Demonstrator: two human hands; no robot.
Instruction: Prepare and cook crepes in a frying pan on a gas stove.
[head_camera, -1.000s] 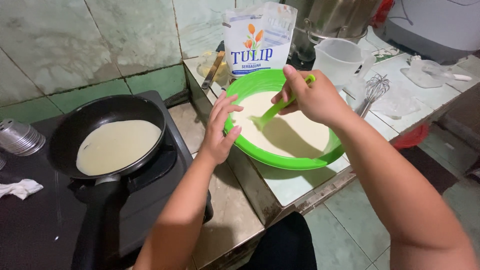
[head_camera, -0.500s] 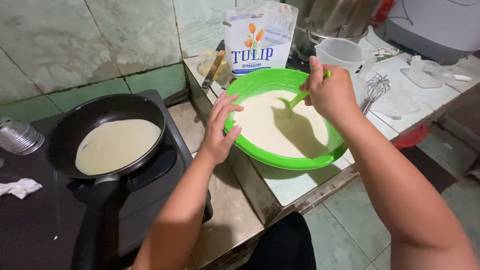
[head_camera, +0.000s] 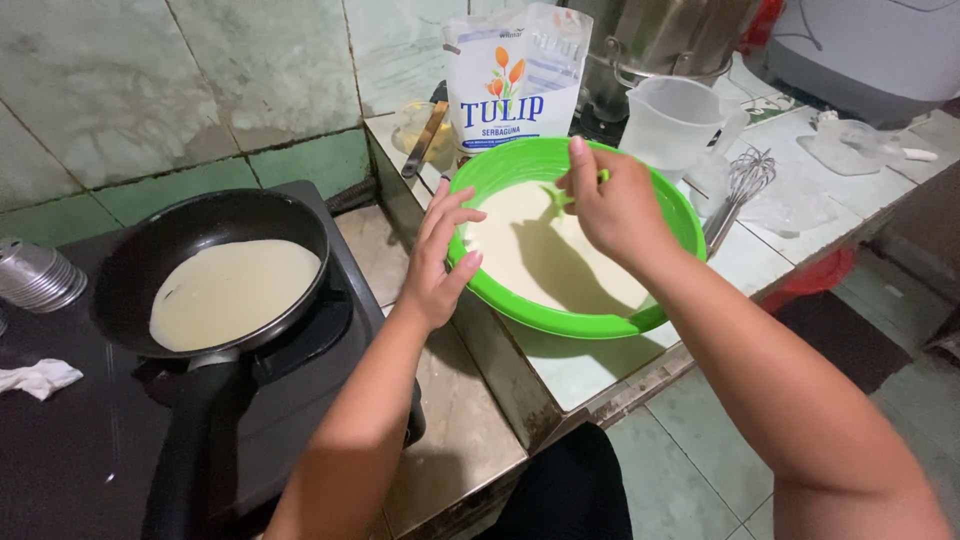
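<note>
The tiled surface (head_camera: 590, 365) carries most of the things; beside it on the left sits a black stove (head_camera: 90, 450). On the stove stands a black pan (head_camera: 215, 270) with a thin round of pale batter spread over its bottom, its handle pointing toward the person.

On the surface rests a green bowl (head_camera: 565, 320), wide and shallow, holding pale batter (head_camera: 545, 260). Behind the bowl stands a white flour bag (head_camera: 515, 75), and to the right of that a clear plastic jug (head_camera: 675, 120) in front of a steel pot (head_camera: 655, 35). A wire whisk (head_camera: 740, 185) lies just beside the bowl's right rim.

The left hand (head_camera: 440, 260) is laid against the bowl's left rim, fingers spread and released, touching the edge rather than closing round it. The right hand (head_camera: 610, 205) hovers over the middle of the bowl, its grip clenched on a green spoon (head_camera: 560, 195), whose handle shows at the fingers while the scoop end dips toward the batter.

At the far left, a ribbed metal cup (head_camera: 35, 275) lies on its side, and a crumpled white cloth (head_camera: 35, 378) lies near the stove's left edge.
</note>
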